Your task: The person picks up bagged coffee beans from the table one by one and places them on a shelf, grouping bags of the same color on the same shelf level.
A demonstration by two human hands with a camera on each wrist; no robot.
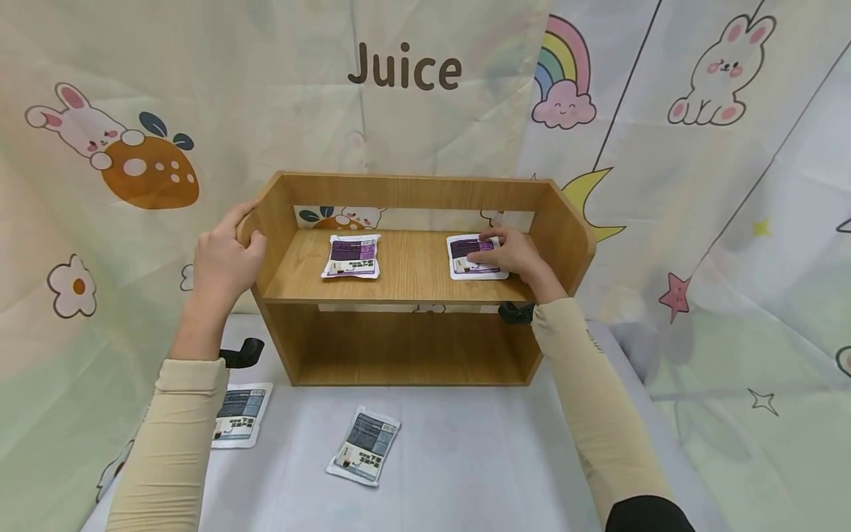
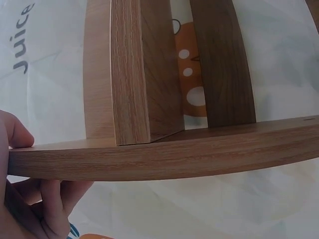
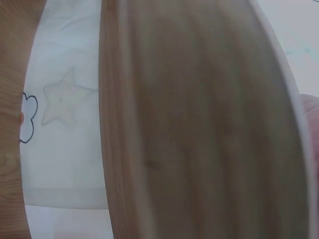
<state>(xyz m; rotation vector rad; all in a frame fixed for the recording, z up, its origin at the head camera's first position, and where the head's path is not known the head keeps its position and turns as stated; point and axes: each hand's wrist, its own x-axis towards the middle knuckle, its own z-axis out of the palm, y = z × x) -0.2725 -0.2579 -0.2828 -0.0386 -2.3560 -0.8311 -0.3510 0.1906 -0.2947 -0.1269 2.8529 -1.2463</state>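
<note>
Right pouch (image 1: 473,256), purple-labelled, lies flat on the upper board of the shelf (image 1: 405,292), near its right wall. Right hand (image 1: 508,255) rests on it, fingers nearly straight and pressing the pouch's top; no pinch visible. Left hand (image 1: 222,255) grips the shelf's left wall at its rounded front corner, thumb on one face and fingers curled round the other, as the left wrist view confirms (image 2: 30,199). A second purple pouch (image 1: 351,256) lies left of centre on the same board, well apart from the first. Two grey pouches (image 1: 364,445) (image 1: 239,424) lie on the table (image 1: 479,458) before the shelf.
</note>
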